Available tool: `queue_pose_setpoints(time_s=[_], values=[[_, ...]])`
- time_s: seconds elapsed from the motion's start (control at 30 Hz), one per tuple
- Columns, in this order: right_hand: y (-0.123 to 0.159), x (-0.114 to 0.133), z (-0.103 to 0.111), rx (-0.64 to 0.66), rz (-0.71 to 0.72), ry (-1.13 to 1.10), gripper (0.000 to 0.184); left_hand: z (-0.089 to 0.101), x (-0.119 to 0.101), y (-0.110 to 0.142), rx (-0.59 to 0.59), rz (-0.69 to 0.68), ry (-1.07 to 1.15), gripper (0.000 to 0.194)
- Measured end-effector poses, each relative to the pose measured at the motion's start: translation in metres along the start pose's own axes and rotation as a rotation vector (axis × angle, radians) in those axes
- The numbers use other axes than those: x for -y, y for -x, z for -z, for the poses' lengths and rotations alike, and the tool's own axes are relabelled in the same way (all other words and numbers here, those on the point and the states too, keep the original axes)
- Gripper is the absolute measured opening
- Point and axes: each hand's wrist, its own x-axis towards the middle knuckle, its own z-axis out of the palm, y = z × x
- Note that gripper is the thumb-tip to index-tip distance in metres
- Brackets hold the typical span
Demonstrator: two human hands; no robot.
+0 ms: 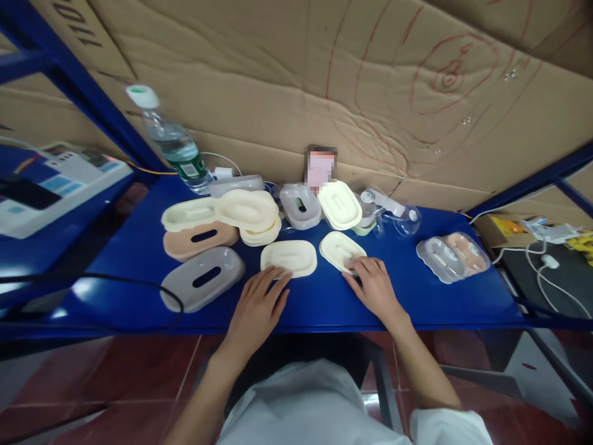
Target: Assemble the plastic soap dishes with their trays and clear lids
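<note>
My left hand (pixel 257 307) lies flat on the blue table (pixel 324 300), fingers stretched, fingertips touching the near edge of a cream oval tray (pixel 289 256). My right hand (pixel 373 286) rests with fingers extended on the near edge of a second cream oval tray (pixel 340 248). Neither hand grips anything. To the left lie a grey slotted lid (pixel 202 277), a peach slotted lid (pixel 199 238) and a stack of cream trays (pixel 245 213).
A water bottle (pixel 173 143) leans at the back left. A grey lid (pixel 300 206), a cream tray (pixel 340 204) and clear plastic shells (pixel 393 216) stand by the cardboard wall (pixel 324 80). A clear blister with peach inserts (pixel 454 255) lies right. Cables and chargers (pixel 546 259) sit far right.
</note>
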Motion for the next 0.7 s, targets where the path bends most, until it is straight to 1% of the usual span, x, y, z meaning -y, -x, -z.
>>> queue_pose_setpoints(time_s=[0.07, 0.1, 0.17, 0.23, 0.33, 0.43, 0.53, 0.63, 0.7], values=[[0.019, 0.001, -0.002, -0.037, -0.014, -0.023, 0.024, 0.003, 0.001, 0.001, -0.001, -0.018, -0.002, 0.036], [0.029, 0.003, -0.003, -0.047, -0.020, -0.041, 0.027, 0.004, 0.002, 0.001, 0.003, -0.026, -0.005, 0.036], [0.050, 0.010, -0.008, -0.063, -0.045, -0.086, 0.038, 0.005, 0.002, 0.000, 0.018, -0.047, -0.002, 0.037], [0.065, 0.019, -0.014, -0.106, -0.095, -0.123, 0.046, 0.005, 0.000, 0.000, 0.034, -0.075, 0.009, 0.038], [0.074, 0.031, -0.018, -0.168, -0.169, -0.132, 0.046, 0.007, -0.005, 0.000, 0.028, -0.106, 0.026, 0.037], [0.071, 0.038, -0.017, -0.117, -0.148, -0.108, 0.046, 0.017, -0.007, 0.001, -0.035, -0.098, 0.006, 0.036], [0.067, 0.038, -0.016, -0.078, -0.108, -0.087, 0.045, 0.030, 0.002, 0.002, -0.115, -0.019, -0.091, 0.041], [0.069, 0.035, -0.016, -0.083, -0.104, -0.089, 0.044, 0.040, 0.023, 0.010, -0.165, 0.156, -0.264, 0.047], [0.070, 0.036, -0.016, -0.096, -0.114, -0.093, 0.043, 0.043, 0.036, 0.020, -0.179, 0.247, -0.320, 0.041]])
